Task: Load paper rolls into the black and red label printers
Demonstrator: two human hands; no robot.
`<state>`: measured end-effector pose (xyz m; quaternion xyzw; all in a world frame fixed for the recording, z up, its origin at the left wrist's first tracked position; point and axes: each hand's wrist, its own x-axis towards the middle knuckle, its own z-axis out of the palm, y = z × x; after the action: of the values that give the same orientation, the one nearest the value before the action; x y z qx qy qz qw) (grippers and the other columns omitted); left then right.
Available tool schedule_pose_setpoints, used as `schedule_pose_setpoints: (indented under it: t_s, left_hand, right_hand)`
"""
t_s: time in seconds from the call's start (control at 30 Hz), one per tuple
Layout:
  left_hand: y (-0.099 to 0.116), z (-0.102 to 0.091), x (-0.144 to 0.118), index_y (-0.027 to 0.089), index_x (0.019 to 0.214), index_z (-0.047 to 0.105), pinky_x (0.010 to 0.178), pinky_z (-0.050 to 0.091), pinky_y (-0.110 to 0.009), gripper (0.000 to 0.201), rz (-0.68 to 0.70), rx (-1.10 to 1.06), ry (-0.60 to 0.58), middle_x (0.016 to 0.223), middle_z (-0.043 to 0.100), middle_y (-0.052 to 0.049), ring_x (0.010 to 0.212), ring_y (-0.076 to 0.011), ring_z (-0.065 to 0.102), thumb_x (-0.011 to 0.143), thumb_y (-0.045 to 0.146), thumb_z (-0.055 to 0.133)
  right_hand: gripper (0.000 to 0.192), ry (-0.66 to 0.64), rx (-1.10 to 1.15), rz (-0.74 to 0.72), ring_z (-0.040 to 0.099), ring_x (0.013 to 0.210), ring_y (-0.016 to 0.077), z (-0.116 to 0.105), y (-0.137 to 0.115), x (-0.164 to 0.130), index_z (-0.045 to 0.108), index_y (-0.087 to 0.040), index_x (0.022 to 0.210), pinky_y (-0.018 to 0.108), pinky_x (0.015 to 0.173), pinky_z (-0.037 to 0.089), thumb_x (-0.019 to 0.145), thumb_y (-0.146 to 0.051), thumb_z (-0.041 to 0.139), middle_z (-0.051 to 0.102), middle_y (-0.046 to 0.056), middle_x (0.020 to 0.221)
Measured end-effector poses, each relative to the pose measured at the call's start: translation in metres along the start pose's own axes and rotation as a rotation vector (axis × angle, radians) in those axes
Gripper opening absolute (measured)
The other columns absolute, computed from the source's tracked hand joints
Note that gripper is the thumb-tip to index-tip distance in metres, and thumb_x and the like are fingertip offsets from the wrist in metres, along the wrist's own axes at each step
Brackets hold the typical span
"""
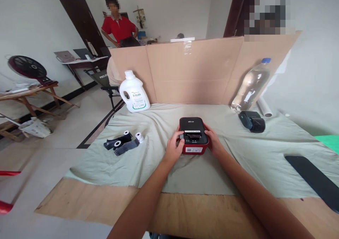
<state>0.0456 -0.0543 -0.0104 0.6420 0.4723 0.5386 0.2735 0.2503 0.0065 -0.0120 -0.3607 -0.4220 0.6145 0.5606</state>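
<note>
Both hands (194,145) gripping red printer (193,135), water bottle (250,85) nearly empty

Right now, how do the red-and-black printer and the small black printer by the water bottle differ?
The red-and-black printer is larger and held by the left hand and right hand; the small black printer is untouched. The first sits mid-cloth, the second far right by the water bottle. Both rest on the cloth.

Left of the fingers, black paper rolls (122,143) lie on the grey-green cloth (148,161); beyond them a white detergent jug (134,92); right of the fingers, a clear water bottle (250,85) and small black printer (252,121)
</note>
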Motion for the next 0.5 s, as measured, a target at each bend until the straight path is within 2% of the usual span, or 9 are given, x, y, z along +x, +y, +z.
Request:
schedule_pose_setpoints:
  t_s: [0.07,0.17,0.37,0.5]
  left_hand:
    - [-0.002,0.0,0.001,0.021,0.118,0.059,0.096,0.054,-0.036,0.027,-0.018,-0.019,-0.002,0.13,0.066,-0.009,0.109,-0.0208,0.067,0.093,0.022,0.049]
    - [-0.001,0.001,0.0,0.021,0.117,0.059,0.094,0.054,-0.035,0.026,-0.026,-0.06,0.01,0.129,0.066,-0.009,0.11,-0.0207,0.066,0.093,0.022,0.049]
    - [0.008,-0.002,0.003,0.022,0.111,0.06,0.095,0.053,-0.037,0.021,-0.088,-0.105,-0.002,0.118,0.07,-0.008,0.109,-0.022,0.066,0.096,0.032,0.049]
    - [0.007,-0.002,0.022,0.021,0.091,0.061,0.108,0.044,-0.038,0.016,-0.088,-0.252,0.046,0.13,0.066,-0.007,0.131,-0.0231,0.055,0.094,0.034,0.051]
  right_hand:
    - [0.053,0.001,-0.046,0.005,0.056,0.132,0.0299,-0.001,-0.003,0.002,0.068,-0.031,0.127,0.045,0.109,0.048,0.074,-0.034,0.071,0.065,-0.001,0.138]
    - [0.052,0.009,-0.081,0.002,0.059,0.128,0.0292,-0.001,-0.003,0.002,0.068,-0.031,0.126,0.045,0.106,0.05,0.074,-0.033,0.07,0.068,-0.001,0.134]
    - [0.055,0.038,-0.036,-0.031,0.061,0.126,0.0293,0.007,0.003,-0.005,0.064,-0.033,0.131,0.049,0.107,0.049,0.079,-0.046,0.068,0.07,0.0,0.131]
    - [0.056,-0.019,-0.087,0.02,0.061,0.126,0.029,0.003,-0.004,-0.003,0.063,-0.034,0.132,0.047,0.103,0.051,0.078,-0.048,0.069,0.067,-0.001,0.135]
